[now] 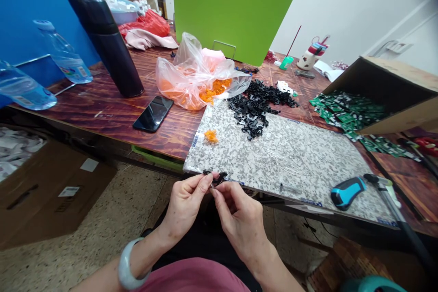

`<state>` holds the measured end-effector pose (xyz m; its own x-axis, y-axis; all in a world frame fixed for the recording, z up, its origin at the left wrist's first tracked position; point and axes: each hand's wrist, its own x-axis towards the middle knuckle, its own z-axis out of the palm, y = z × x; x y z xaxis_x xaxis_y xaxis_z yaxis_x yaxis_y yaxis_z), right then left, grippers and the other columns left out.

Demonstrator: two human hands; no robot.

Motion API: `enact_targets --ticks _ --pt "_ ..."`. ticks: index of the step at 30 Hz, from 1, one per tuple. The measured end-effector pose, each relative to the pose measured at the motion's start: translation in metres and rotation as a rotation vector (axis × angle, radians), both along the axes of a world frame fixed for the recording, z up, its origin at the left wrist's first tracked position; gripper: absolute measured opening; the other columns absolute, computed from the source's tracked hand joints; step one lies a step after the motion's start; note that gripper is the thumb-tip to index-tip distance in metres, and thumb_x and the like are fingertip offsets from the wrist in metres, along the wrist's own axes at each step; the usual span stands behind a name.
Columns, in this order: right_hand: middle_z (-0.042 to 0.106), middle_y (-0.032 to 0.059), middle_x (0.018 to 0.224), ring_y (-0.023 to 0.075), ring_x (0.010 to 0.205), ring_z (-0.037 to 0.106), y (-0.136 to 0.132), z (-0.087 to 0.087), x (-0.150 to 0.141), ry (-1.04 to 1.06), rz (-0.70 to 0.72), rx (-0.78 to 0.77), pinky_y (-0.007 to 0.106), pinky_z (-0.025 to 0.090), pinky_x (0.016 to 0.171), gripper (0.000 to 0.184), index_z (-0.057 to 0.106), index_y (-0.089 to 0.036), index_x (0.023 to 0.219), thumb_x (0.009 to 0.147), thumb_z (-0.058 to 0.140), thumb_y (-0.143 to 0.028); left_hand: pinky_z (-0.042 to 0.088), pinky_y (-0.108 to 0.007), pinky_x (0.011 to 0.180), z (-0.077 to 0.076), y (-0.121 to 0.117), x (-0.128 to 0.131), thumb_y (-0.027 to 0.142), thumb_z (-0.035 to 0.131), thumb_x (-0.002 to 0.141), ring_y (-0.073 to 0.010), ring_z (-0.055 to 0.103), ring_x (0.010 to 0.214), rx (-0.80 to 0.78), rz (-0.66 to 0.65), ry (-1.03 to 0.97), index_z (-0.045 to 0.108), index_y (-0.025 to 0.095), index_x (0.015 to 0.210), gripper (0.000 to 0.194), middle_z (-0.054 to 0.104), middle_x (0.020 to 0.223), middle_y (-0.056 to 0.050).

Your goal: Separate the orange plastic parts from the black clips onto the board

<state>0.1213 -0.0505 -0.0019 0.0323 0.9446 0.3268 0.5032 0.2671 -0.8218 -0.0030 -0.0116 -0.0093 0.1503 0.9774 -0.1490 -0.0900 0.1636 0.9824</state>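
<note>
- Black plastic clip [215, 178]: seemingly light, stiff; hold by its edges.
- Left hand [185, 205], right hand [241, 221] pinch it, fingertips closed.
- More clips [253, 107] lie at twelve o'clock.

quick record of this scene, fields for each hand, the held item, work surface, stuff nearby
left hand: left hand pinching a small black plastic piece, white bangle on wrist
right hand: right hand holding the same piece at its fingertips
work surface: speckled stone slab on a wooden table
on slab: orange bits, heap of black plastic pieces at its far edge
nearby: black smartphone, plastic bag, green printed cards
</note>
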Motion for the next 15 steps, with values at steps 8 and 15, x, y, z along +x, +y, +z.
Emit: enact_targets --ticks 8,15 --pt "0.065 0.0030 0.071 0.0103 0.056 0.061 0.001 0.002 -0.006 -0.017 -0.026 0.026 0.017 0.048 0.051 0.011 0.059 -0.017 0.086 0.088 0.048 -0.017 0.052 -0.024 0.075 -0.001 -0.003 0.002 0.031 0.062 0.084 -0.0204 0.068 0.081 0.002 0.022 -0.008 0.075 0.016 0.096 0.023 0.077 0.084 -0.003" --pt "0.064 0.0012 0.069 0.0084 0.054 0.059 0.004 0.010 -0.001 0.013 0.004 -0.078 0.016 0.046 0.053 0.010 0.060 -0.015 0.082 0.087 0.052 -0.017 0.052 -0.023 0.074 0.000 -0.002 0.001 0.027 0.058 0.086 -0.0190 0.068 0.082 0.109 0.014 0.069 0.075 0.016 0.091 0.021 0.076 0.085 -0.003"
